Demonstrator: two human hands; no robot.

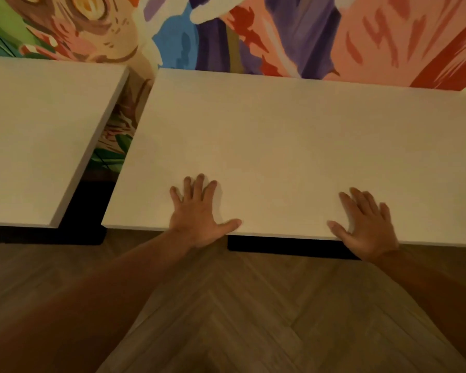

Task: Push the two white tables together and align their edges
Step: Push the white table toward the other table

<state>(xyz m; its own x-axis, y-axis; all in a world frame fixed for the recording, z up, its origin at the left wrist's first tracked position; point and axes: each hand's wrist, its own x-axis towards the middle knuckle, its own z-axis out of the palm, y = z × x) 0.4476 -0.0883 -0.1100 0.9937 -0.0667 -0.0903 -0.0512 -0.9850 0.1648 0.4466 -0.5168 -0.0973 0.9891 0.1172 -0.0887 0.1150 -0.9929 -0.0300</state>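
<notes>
both palms spread flat on the right white table (293,135) near edge, left hand (193,216) and right hand (363,227) gripping nothing; looks stiff and heavy, likely slides.

Left hand (193,214): bare, palm down, flat on a surface, fingers spread and pointing away from the body.
Left thumb (230,224): stretched out sideways toward the other hand, lying along the near edge.
Left forearm (92,286): bare, extended forward from the lower left, nearly straight into the wrist.
Right hand (365,224): bare, palm down, flat, fingers close together and angled up and to the left.
Right thumb (336,228): splayed out toward the left hand.
Right forearm (436,289): bare, coming in from the lower right.
Spacing: hands well apart, roughly level.
</notes>
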